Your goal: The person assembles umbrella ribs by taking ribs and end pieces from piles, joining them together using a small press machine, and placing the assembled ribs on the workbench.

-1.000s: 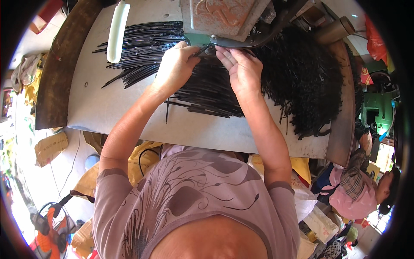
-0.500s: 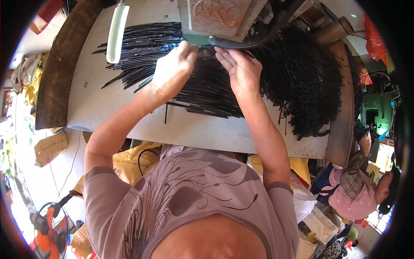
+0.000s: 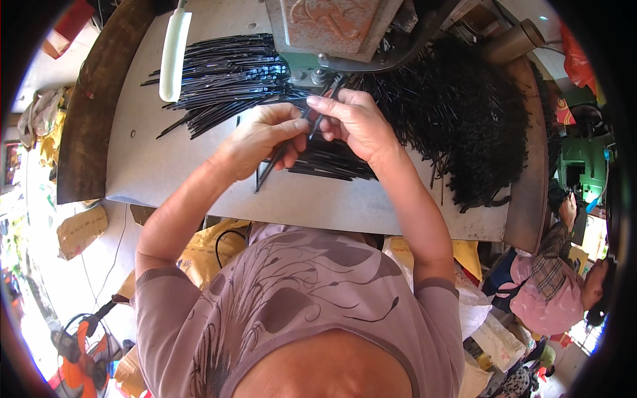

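Both hands have drawn back from the machine head [image 3: 332, 33] toward six o'clock. The left hand [image 3: 262, 136], earlier flat on the black rods beside the machine, now pinches a single thin rod [image 3: 279, 159] angled toward seven o'clock. The right hand [image 3: 355, 119] has shifted closer, its fingertips meeting the left at the rod's upper end.

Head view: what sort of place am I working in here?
Probably a small workshop: a metal press machine stands on a worn workbench, black rods lie in heaps, and both hands hold rods beneath it.
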Action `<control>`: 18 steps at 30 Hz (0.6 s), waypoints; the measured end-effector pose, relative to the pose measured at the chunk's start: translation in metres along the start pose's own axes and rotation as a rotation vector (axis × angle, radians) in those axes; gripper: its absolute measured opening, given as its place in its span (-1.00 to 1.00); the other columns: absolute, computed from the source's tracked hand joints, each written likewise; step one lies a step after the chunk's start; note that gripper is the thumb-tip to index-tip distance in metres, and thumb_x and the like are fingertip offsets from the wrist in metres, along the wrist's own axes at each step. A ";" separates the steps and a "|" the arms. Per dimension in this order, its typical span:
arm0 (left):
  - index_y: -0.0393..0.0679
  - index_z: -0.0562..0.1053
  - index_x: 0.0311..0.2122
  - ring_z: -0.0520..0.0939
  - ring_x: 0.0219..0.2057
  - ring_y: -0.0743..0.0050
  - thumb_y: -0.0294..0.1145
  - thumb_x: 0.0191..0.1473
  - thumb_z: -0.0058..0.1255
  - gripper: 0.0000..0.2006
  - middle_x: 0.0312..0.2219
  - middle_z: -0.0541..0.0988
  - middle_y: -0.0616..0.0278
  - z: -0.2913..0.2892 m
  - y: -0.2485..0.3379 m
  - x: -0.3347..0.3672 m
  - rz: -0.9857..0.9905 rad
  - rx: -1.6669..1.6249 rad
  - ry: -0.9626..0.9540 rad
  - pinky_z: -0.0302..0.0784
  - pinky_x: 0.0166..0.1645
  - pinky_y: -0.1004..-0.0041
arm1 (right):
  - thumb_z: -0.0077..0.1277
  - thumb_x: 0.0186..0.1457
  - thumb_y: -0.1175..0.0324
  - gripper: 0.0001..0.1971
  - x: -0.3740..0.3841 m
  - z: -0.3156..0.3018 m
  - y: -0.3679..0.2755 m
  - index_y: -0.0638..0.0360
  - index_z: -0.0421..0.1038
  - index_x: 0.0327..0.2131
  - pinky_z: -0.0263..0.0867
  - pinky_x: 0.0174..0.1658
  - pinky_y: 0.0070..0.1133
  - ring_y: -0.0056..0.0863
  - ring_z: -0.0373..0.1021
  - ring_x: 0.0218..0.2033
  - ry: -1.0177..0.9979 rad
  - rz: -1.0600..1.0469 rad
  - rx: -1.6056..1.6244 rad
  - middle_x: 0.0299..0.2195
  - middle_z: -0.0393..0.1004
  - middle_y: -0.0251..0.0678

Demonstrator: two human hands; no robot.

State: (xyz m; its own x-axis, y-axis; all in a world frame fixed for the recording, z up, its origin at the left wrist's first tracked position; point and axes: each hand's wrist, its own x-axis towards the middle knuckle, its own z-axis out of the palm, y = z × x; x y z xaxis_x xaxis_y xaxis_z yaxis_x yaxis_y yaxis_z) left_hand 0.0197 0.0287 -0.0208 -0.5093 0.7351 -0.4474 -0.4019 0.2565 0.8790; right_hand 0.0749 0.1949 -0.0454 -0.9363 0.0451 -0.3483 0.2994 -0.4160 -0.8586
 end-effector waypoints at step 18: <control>-0.26 0.32 -0.21 0.48 -0.38 0.23 -0.45 -0.18 0.05 -0.66 -0.32 0.43 0.11 0.027 -0.011 0.023 1.114 1.087 0.595 0.40 -0.38 0.42 | -0.10 -0.07 0.55 -0.84 0.011 -0.026 -0.007 0.46 0.30 -0.37 0.39 -0.33 -0.50 -0.28 0.40 -0.39 0.174 -0.308 0.360 -0.41 0.39 -0.08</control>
State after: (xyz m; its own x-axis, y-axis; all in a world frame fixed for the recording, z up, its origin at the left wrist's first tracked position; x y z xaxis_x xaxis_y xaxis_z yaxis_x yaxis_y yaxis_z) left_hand 0.0326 0.0596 -0.0363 -0.4655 0.5858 0.6634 0.8845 0.2811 0.3724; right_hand 0.0672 0.2223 -0.0530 -0.9177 0.3527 -0.1828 -0.0969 -0.6451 -0.7579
